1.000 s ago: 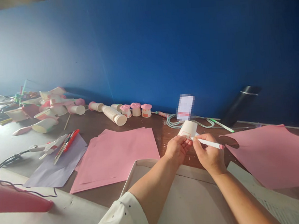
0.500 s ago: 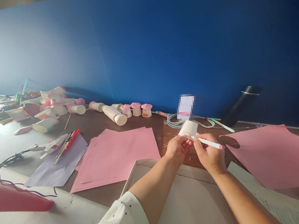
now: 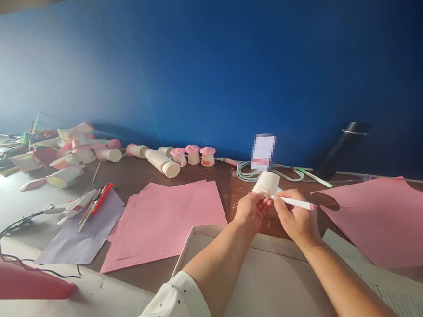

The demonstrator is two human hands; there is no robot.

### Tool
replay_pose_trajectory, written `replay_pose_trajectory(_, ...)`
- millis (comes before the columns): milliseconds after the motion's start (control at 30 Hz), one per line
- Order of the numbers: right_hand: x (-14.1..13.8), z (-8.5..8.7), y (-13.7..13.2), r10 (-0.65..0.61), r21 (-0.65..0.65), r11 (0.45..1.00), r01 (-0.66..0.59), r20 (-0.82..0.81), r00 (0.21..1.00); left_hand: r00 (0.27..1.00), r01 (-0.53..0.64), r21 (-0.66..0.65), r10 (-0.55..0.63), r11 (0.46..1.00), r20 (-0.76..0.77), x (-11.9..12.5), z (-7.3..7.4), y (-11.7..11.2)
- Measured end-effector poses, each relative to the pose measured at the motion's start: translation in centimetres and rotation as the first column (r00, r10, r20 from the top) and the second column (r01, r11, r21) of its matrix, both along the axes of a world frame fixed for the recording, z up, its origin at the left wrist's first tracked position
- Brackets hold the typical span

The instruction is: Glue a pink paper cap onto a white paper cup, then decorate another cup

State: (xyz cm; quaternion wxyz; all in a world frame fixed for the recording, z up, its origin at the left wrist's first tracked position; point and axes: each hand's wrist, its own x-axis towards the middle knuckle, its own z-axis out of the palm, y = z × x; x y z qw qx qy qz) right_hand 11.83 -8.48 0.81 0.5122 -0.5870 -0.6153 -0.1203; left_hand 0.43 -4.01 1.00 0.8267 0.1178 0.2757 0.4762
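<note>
A white paper cup (image 3: 267,180), upside down, is gripped near its rim by my left hand (image 3: 250,211). Pinkish-red lines are drawn on its lower side, in the shape of a box. My right hand (image 3: 298,217) pinches a white felt-tip pen (image 3: 297,202) with a pink end, its tip side at the cup's lower wall. The exact tip is hidden by my fingers. Behind the cup stands a blurred-out white card or screen (image 3: 263,151), beside a coiled pale cable (image 3: 245,172).
Pink paper sheets (image 3: 172,214) lie left, another cut pink sheet (image 3: 385,218) right. A cutter (image 3: 96,204) and a glue gun (image 3: 70,205) rest on lilac paper (image 3: 83,240). Small cups with pink roofs (image 3: 207,157), stacked cups (image 3: 161,163) and a dark bottle (image 3: 341,152) line the wall.
The pen's pink end has dipped very slightly lower. Otherwise both hands and the cup stay almost in place.
</note>
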Motion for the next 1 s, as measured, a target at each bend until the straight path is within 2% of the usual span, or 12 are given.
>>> replay_pose_trajectory(200,-0.06,0.16,-0.1,-0.011,-0.042,0.999,0.011,0.002,1.0,1.0,-0.008,0.002,0.008,1.0,0.005,0.14,-0.47,0.14)
replay_pose_trajectory(467,-0.14,-0.02,-0.04,-0.021,-0.002,1.0,0.021,0.016,1.0,1.0,-0.016,0.031,0.015,0.999,0.024,0.27,-0.87,0.28)
replay_pose_trajectory(833,-0.07,-0.14,0.03,-0.012,0.036,0.999,0.011,0.023,1.0,1.0,-0.002,0.016,0.002,1.0,0.02,0.07,-0.11,0.04)
replay_pose_trajectory(1000,0.11,-0.08,0.02,-0.001,-0.001,1.0,0.001,0.015,1.0,1.0,-0.001,0.021,0.002,1.0,-0.002,0.03,0.02,-0.04)
